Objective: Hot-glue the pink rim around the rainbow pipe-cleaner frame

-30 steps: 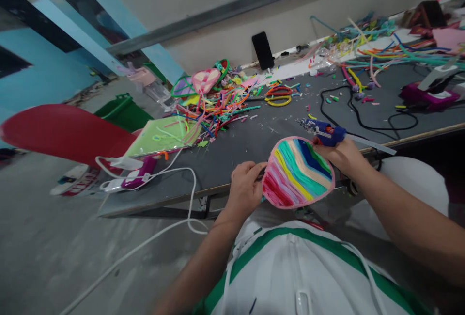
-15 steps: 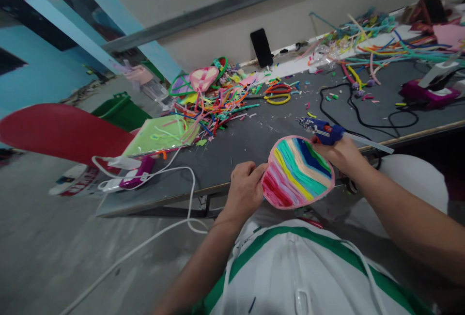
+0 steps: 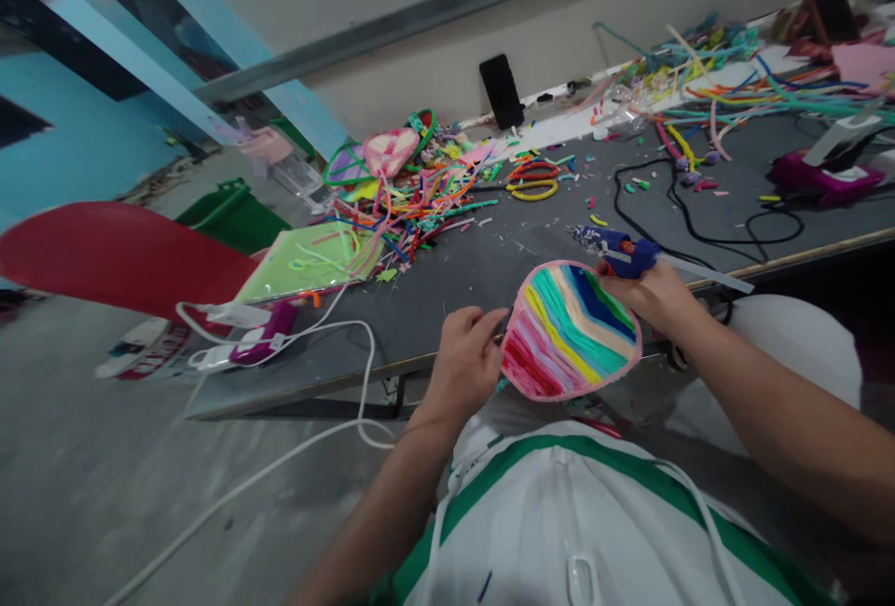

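A rounded panel (image 3: pixel 570 331) of striped, many-coloured fuzzy strips with a pink edge is held above my lap, near the table's front edge. My left hand (image 3: pixel 467 352) is closed at the panel's left edge, with something small and dark at its fingertips. My right hand (image 3: pixel 647 294) is wrapped round a blue glue gun (image 3: pixel 619 250) and also touches the panel's upper right edge. The gun's nozzle points left, and a pale glue stick (image 3: pixel 706 274) sticks out of its back.
Scissors (image 3: pixel 532 189) and a heap of coloured pipe cleaners (image 3: pixel 419 200) lie on the grey table (image 3: pixel 419 308). A dark phone (image 3: pixel 502 91) leans by the wall. Purple power strips (image 3: pixel 269 334) with cords sit at both sides. A red chair (image 3: pixel 126 256) stands left.
My left hand has shifted slightly left, and its fingertips have parted a little from the panel's edge, showing a dark thing there. My right hand and the glue gun have barely moved.
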A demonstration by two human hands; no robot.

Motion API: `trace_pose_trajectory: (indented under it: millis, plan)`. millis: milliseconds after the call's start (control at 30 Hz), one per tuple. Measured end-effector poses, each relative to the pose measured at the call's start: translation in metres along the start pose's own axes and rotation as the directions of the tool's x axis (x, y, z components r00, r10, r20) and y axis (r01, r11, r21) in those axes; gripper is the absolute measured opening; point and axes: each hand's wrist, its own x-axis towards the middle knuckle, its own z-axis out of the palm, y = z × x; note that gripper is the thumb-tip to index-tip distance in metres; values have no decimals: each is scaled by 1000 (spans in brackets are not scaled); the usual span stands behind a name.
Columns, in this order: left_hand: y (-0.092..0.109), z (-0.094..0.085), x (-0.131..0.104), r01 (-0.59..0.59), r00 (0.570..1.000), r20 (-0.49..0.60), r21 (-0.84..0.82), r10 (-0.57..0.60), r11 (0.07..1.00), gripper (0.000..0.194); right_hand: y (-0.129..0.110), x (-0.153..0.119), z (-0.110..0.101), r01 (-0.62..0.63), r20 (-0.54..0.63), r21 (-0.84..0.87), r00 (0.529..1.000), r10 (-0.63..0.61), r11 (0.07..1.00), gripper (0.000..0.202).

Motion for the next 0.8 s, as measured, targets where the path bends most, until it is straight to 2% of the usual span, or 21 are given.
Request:
trace_pose_trajectory:
  millis: [133,200,267,367,467,633,800]
  plan:
    - [-18,-15,-7,88,983,-159,-19,-90,996,21,0,-1,0,-11,-16,30,1000,12,999,10]
    - [-24,-22,-8,132,964,-235,24,-123,991,23,-1,-2,0,-8,-11,37,1000,9,999,10]
    - [-26,-25,-6,145,955,-265,29,-133,989,23,-1,-2,0,-13,-10,44,1000,13,999,10]
    - [-22,-23,3,115,961,-247,-45,-122,992,9,-2,-2,-1,-3,-3,53,1000,3,999,9]
    - [-18,-17,14,38,977,-205,-96,-57,995,17,-3,-1,-2,17,10,51,1000,-18,999,7]
    - [-17,-3,26,-135,988,-92,-73,128,988,37,-4,-2,0,-24,-4,47,1000,24,999,9]
    - [-20,7,27,-168,985,-67,-107,162,980,41,-2,-1,3,-27,-7,56,1000,27,998,14]
